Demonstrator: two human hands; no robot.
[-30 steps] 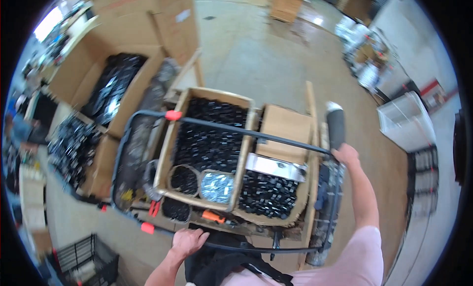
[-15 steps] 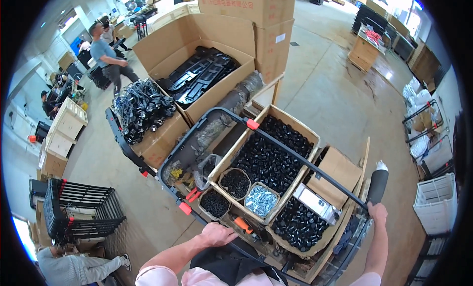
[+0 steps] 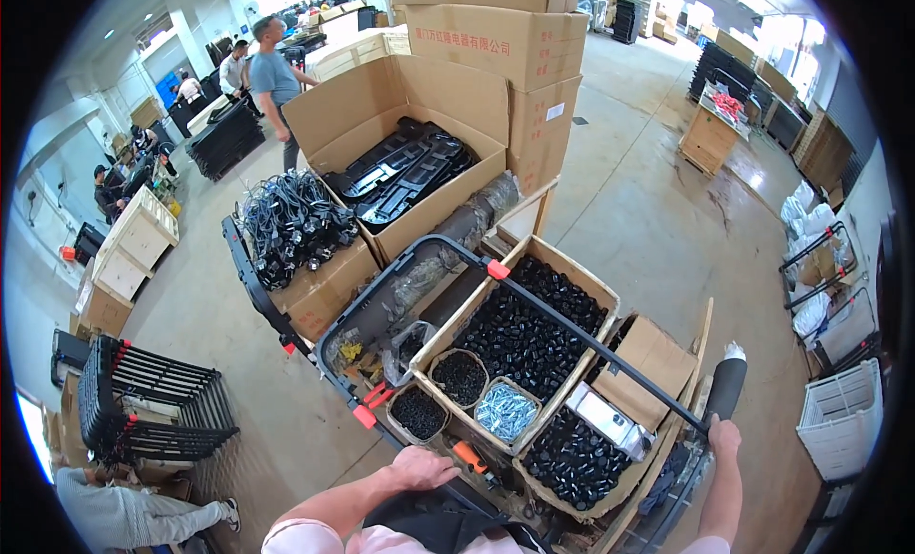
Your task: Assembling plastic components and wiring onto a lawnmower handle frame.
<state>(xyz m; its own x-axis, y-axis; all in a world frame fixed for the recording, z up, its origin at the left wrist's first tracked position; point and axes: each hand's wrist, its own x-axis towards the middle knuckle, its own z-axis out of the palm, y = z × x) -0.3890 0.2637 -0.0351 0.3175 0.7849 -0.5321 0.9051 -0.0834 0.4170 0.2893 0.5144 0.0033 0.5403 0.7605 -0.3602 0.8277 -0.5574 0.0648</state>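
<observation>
The lower edge crops the black frame (image 3: 610,355), partly hidden under the left hand (image 3: 422,468).

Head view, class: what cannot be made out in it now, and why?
In the head view:
Black tubular frame: near bar, partly hidden by left hand.
Brown cardboard: what lies beneath, covered by it.
Cardboard box stack: top, cut off by upper edge.
Person in light trousers: head, cut off by dark rim.

A worn work surface (image 3: 505,497) is carrying a tan box (image 3: 467,414) of black pieces (image 3: 515,339), a cut-down carton (image 3: 572,508) beside it, a round tub (image 3: 420,440), and an orange-handled tool (image 3: 469,458) lying near the box
</observation>
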